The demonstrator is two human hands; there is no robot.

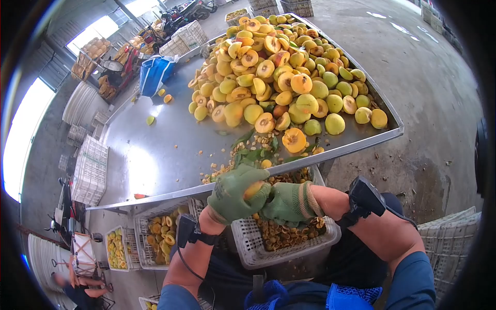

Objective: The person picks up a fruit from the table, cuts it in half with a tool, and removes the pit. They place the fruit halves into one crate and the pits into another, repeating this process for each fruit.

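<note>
Both my hands wear green gloves and meet just over the near edge of the metal table (330,154). My left hand (232,194) is closed around a yellow peach (253,190), partly hidden by its fingers. Against it, at the peach's right side, my right hand (287,202) is closed too; whatever its fingers grip is hidden. Below them sits a white plastic crate (248,253) holding pits and scraps. A big heap of peaches (268,72), many of them halved, covers the table's far right part.
Loose pits and green leaves (258,150) lie by the near table edge. A blue bag (155,75) stands at the table's left. Crates of peach halves (164,232) rest below left; stacked crates (449,248) are at right. A person (85,292) sits at lower left.
</note>
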